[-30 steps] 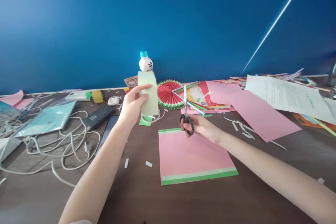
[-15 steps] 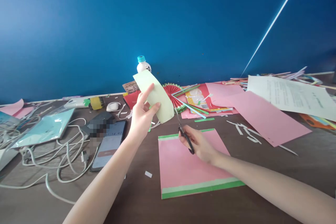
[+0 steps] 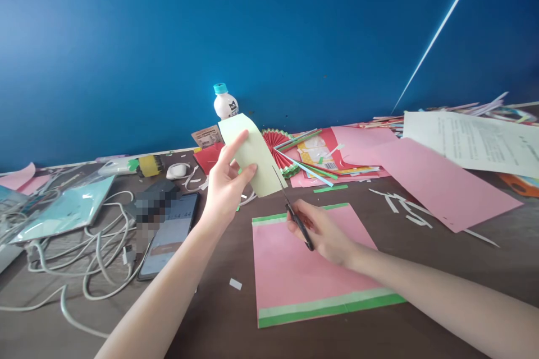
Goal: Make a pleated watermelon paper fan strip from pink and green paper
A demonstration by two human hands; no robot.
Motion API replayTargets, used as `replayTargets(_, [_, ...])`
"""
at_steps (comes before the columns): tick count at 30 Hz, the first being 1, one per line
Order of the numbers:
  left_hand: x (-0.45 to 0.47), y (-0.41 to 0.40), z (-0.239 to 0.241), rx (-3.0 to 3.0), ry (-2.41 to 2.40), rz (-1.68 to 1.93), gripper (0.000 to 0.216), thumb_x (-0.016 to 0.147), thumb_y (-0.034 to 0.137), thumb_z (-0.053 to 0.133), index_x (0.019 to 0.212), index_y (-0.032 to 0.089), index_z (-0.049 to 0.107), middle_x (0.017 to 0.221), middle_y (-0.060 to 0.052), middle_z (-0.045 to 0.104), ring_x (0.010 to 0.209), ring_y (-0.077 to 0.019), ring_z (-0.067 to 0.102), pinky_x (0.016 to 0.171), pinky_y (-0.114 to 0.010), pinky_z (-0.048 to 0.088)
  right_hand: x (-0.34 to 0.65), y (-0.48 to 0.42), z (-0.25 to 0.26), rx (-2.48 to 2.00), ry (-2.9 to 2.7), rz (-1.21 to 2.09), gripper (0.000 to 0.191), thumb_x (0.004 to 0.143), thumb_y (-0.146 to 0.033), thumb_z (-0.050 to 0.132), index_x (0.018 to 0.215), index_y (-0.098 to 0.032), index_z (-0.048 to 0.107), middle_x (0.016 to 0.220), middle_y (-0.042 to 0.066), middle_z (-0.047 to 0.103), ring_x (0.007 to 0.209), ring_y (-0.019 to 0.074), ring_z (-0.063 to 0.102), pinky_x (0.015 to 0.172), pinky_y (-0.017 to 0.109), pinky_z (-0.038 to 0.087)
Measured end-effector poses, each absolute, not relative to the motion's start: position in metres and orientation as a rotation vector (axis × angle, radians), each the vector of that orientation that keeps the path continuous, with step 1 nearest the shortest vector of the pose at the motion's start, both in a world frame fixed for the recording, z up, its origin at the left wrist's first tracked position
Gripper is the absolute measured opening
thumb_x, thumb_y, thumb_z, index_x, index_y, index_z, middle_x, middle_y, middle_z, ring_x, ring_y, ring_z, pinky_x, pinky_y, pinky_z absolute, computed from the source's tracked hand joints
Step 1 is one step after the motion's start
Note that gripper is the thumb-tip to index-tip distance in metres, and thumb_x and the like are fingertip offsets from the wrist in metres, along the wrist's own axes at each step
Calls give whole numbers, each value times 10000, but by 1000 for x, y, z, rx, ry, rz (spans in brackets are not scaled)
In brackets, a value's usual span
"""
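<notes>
Between the thumb and fingers of my left hand (image 3: pixel 229 182) is a pale green sheet of paper (image 3: pixel 255 157), held up off the table and slightly curved. My right hand (image 3: pixel 322 233) grips black-handled scissors (image 3: pixel 300 224), their blades pointing up and left against the lower right edge of that sheet. Whether the blades have cut into the paper is hard to tell. Under my right hand lies a pink sheet (image 3: pixel 303 269) with green strips along its near and far edges. Behind the pale sheet, a red and green folded paper fan (image 3: pixel 278 143) is partly covered.
A phone (image 3: pixel 170 235) and tangled white cables (image 3: pixel 105 258) lie at left. A white bottle (image 3: pixel 225 104) stands by the blue wall. Loose pink paper (image 3: pixel 446 185), a printed sheet (image 3: pixel 471 143) and white paper strips (image 3: pixel 396 205) are at right. A small white scrap (image 3: pixel 236 284) lies in front.
The scissors' blades have tilted further left and now meet the pale green paper's corner. The sheet has moved slightly right. The whole view has shifted a little.
</notes>
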State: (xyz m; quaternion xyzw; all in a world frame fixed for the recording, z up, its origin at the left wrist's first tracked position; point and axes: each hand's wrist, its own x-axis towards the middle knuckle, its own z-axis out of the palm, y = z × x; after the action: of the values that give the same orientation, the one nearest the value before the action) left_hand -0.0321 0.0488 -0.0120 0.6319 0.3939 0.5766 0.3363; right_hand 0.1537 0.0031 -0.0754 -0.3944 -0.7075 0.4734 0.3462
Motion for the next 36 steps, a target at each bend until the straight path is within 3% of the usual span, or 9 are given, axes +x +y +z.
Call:
replayTargets(11, [-32, 47, -11, 1640, 1000, 1500, 554, 750, 198, 624, 1278, 289, 481, 1371, -47, 448, 1169, -243, 514, 959, -351, 481, 153, 4, -78, -1041, -1818, 1231, 210, 836, -380, 507, 765, -196, 435, 719, -13, 484, 650, 118, 442, 578, 243, 348])
replayTargets(20, [-37, 49, -12, 1674, 1008, 1508, 550, 753, 232, 640, 1275, 300, 479, 1338, -44, 485, 1129, -250, 545, 868, -323, 542, 153, 3, -76, -1054, -1824, 1220, 216, 837, -391, 497, 767, -195, 441, 708, -15, 477, 644, 117, 429, 576, 243, 351])
replayTargets(36, [-33, 45, -9, 1626, 1013, 1495, 549, 740, 213, 644, 1261, 302, 496, 1323, -32, 497, 1095, -234, 566, 848, -297, 553, 153, 4, -80, -1047, -1830, 1177, 202, 835, -354, 509, 742, -201, 413, 690, -31, 452, 617, 102, 389, 562, 228, 333])
